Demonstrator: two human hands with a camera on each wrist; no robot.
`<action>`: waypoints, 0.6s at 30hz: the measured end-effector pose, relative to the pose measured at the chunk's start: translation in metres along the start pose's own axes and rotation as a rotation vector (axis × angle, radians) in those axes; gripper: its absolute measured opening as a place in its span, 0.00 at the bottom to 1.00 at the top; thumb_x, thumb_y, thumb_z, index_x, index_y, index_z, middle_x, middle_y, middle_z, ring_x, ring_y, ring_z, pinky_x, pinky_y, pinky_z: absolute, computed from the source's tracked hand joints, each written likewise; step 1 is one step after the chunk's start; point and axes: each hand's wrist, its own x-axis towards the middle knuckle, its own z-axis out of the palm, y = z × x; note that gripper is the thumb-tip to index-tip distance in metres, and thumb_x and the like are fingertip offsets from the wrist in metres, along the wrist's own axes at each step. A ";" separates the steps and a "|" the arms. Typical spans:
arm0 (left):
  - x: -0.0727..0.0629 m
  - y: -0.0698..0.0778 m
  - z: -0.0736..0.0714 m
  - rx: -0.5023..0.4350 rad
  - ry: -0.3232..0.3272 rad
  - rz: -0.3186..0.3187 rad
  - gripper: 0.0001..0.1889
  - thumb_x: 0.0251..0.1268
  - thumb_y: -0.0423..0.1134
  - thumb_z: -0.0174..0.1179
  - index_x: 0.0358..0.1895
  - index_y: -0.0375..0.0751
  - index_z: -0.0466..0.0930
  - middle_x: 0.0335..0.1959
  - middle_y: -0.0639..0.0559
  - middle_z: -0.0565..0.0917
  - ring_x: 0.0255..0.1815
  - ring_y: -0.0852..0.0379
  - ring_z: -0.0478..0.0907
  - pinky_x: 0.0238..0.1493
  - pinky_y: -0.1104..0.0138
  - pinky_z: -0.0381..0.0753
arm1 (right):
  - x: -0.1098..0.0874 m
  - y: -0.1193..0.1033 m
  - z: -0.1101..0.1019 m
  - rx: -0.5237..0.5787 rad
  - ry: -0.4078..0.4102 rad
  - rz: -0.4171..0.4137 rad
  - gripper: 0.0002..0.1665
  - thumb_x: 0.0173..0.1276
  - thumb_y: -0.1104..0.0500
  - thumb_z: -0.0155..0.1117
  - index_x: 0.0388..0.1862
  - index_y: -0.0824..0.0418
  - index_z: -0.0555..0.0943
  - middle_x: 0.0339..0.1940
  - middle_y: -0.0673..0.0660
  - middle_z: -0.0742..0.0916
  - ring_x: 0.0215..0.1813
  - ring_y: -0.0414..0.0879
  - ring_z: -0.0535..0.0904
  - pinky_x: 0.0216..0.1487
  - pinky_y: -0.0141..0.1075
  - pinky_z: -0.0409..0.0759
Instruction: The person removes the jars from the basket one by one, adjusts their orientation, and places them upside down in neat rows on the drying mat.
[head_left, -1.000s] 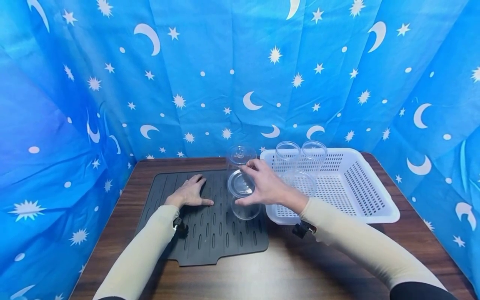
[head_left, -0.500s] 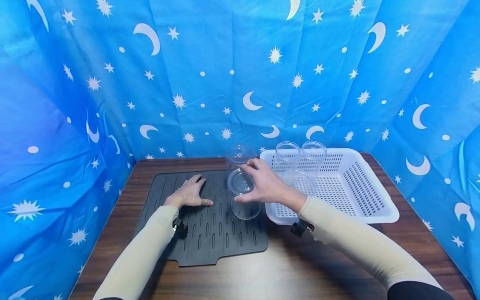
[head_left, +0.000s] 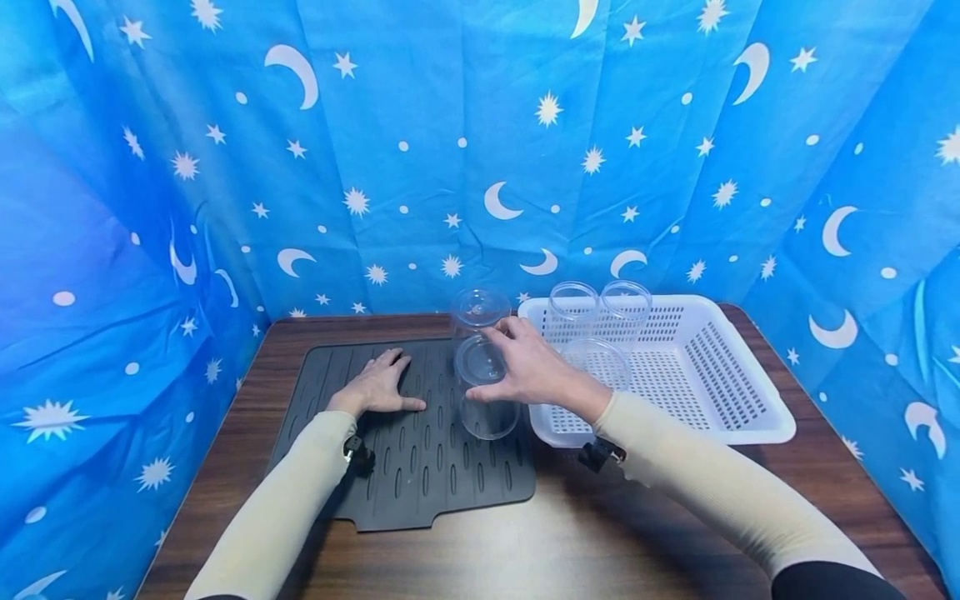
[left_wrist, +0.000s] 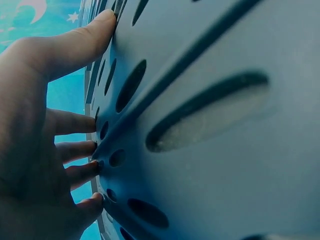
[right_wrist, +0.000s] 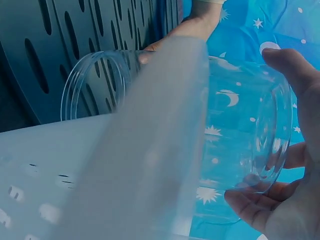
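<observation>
My right hand [head_left: 528,367] grips a clear jar [head_left: 478,364] near its upper end, thumb on the near side and fingers on the far side. The jar stands over the right part of the dark grey drying mat [head_left: 408,492]; whether it touches the mat is hard to tell. In the right wrist view, the hand [right_wrist: 295,190] holds the end of the transparent jar [right_wrist: 240,110]. Just behind it is another clear jar [head_left: 482,307]. My left hand [head_left: 375,386] rests on the mat with fingers spread; in the left wrist view, its fingertips touch the slotted surface.
Right of the mat stands a white perforated basket [head_left: 772,427] with clear jars in it, two at the back [head_left: 574,302] and one nearer [head_left: 597,360], partly behind my right hand. All rests on a brown wooden table [head_left: 600,533]. Blue star-patterned cloth [head_left: 420,167] encloses the sides and back.
Very little differs. The right wrist has shifted slightly left and the held jar's top end slightly away from me; the left hand keeps its place on the mat.
</observation>
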 end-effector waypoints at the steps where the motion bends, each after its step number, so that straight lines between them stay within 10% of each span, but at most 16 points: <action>1: 0.000 0.000 0.000 -0.002 0.002 0.000 0.55 0.51 0.69 0.65 0.76 0.37 0.56 0.78 0.37 0.50 0.78 0.35 0.47 0.74 0.41 0.51 | 0.000 0.000 0.000 -0.006 -0.005 0.004 0.61 0.44 0.27 0.72 0.72 0.57 0.68 0.53 0.57 0.75 0.51 0.49 0.69 0.46 0.42 0.77; 18: -0.001 0.001 0.000 0.007 -0.003 0.016 0.54 0.53 0.68 0.64 0.76 0.36 0.55 0.78 0.36 0.50 0.78 0.35 0.46 0.75 0.42 0.50 | -0.007 0.004 -0.015 0.053 -0.004 0.054 0.64 0.47 0.23 0.68 0.73 0.62 0.66 0.64 0.63 0.72 0.63 0.56 0.70 0.61 0.52 0.75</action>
